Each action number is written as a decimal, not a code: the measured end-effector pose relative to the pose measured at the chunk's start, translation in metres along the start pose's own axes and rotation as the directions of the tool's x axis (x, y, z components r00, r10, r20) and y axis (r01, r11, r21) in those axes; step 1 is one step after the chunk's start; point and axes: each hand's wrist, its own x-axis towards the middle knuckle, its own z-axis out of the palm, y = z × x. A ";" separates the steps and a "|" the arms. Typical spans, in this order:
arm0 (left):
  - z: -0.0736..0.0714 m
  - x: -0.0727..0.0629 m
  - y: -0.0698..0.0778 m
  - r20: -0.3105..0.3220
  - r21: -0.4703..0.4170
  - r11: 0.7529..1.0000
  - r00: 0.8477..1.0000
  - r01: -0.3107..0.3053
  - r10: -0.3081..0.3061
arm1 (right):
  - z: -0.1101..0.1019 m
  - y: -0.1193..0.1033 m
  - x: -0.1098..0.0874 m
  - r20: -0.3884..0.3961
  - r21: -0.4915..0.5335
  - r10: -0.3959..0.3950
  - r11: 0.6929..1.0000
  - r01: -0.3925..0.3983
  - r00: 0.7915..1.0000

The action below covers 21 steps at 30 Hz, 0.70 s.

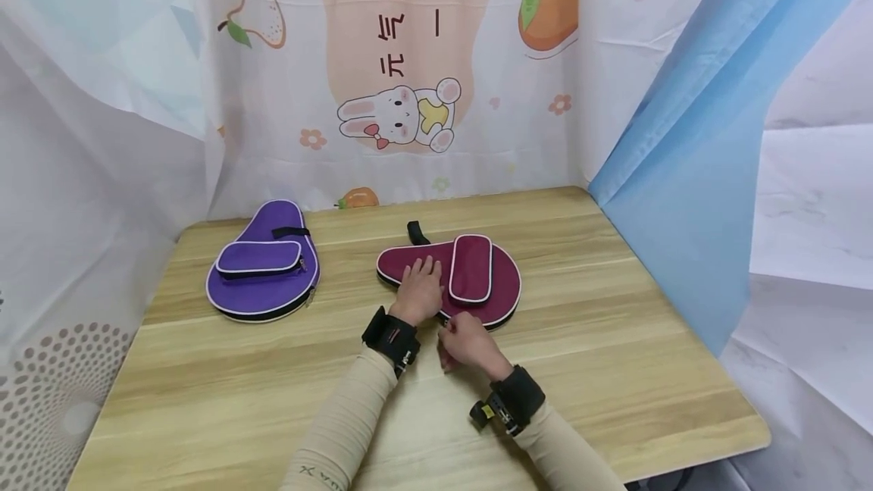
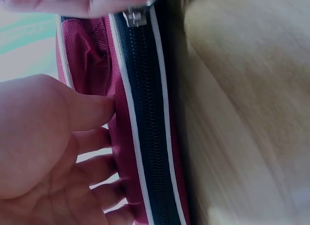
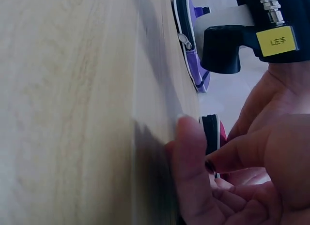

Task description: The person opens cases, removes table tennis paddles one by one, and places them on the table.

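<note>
A maroon table tennis paddle case with white piping and a front pocket lies on the table, its narrow end to the left. My left hand rests on it between the narrow end and the pocket, fingers extended and pressing the fabric in the left wrist view. Along the near side runs a black zipper, closed over the stretch that shows. At its metal slider, my right hand pinches the zipper pull between thumb and index finger; the fingers hide most of the pull.
A purple paddle case with a pocket and black strap lies at the table's left. The maroon case's black strap sticks out behind it. Printed curtains hang behind the wooden table, with a blue one on the right.
</note>
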 end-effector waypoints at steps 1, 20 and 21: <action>0.000 0.000 0.000 0.000 0.004 1.000 1.000 0.002 -0.002 | 0.001 0.000 0.001 -0.001 0.002 0.004 1.000 -0.004 1.000; -0.004 -0.011 -0.010 -0.010 -0.035 0.998 0.999 0.050 -0.051 | 0.000 0.002 0.002 0.079 0.045 -0.046 0.998 0.043 0.996; -0.005 -0.012 -0.011 0.000 -0.039 0.998 0.999 0.053 -0.053 | -0.001 0.002 0.002 0.090 0.047 -0.055 0.998 0.051 0.994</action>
